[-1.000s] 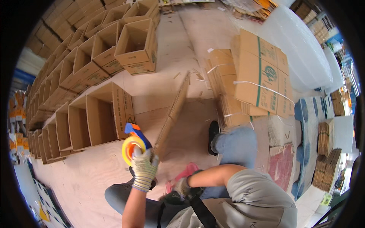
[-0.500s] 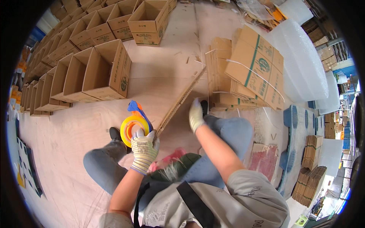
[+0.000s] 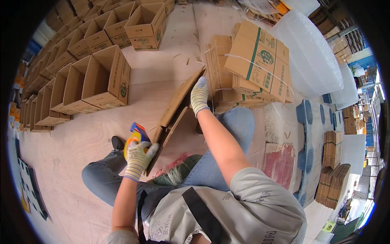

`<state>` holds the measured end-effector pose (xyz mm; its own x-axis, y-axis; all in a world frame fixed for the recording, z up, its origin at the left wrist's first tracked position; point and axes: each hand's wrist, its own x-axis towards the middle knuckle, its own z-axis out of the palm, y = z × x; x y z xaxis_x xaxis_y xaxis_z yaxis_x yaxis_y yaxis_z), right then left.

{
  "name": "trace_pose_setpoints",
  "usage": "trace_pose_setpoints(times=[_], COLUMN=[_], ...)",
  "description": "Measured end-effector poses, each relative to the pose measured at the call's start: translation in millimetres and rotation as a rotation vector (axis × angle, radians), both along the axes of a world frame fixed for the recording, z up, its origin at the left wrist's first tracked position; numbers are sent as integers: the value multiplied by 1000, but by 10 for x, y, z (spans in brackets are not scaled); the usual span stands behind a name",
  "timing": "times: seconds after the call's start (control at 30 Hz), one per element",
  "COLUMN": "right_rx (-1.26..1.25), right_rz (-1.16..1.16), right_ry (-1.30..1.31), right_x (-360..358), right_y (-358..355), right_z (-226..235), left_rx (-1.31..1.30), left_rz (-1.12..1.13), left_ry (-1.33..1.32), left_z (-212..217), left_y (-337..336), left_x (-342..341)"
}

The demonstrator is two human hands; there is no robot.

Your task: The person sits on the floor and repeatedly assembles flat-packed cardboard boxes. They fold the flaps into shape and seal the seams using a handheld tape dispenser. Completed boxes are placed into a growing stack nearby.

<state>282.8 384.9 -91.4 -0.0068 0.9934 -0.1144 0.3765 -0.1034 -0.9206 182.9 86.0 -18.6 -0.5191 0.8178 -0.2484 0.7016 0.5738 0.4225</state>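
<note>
Over on the left, rows of open cardboard boxes (image 3: 106, 83), crisp-edged and matt brown, stand on the pale, scuffed floor (image 3: 87, 140). Next comes the left hand (image 3: 138, 157) in its ribbed knit glove, its grip wrapped round a tape dispenser (image 3: 137, 129), glossy blue and orange plastic on a round yellow roll, thumb against the carton (image 3: 172, 112). And there's that carton, slanting between both hands above the floor — stiff corrugated board, its panels parted in a narrow wedge. At its far edge, the right hand (image 3: 199, 96), gloved too: fingers touch the board, thumb hidden, so whether that grip pinches, I can't tell. Further right, flat cartons (image 3: 262, 61) lie strapped in a stack beside translucent, puffy plastic wrap (image 3: 309, 53).
</note>
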Motion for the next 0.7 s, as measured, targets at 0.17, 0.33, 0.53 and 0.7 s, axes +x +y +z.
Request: trace_pose_setpoints(times=[0.17,0.33,0.53,0.7], right_rx=[19,301,346,213], right_rz=[442,940,881,978], right_ry=[-502,-724,-914,-1058], right_x=[6,-403,-587,-730], right_y=[62,-158,15,-349], right_z=[327,911,687,365], left_rx=[-25,-128,-192,-336], left_rz=[143,225,539,459], left_ry=[507,286,368,532], left_z=[232,-162,-314,-249], left_y=[-2,-523,471,784], left_x=[-514,-1296,-635,-444])
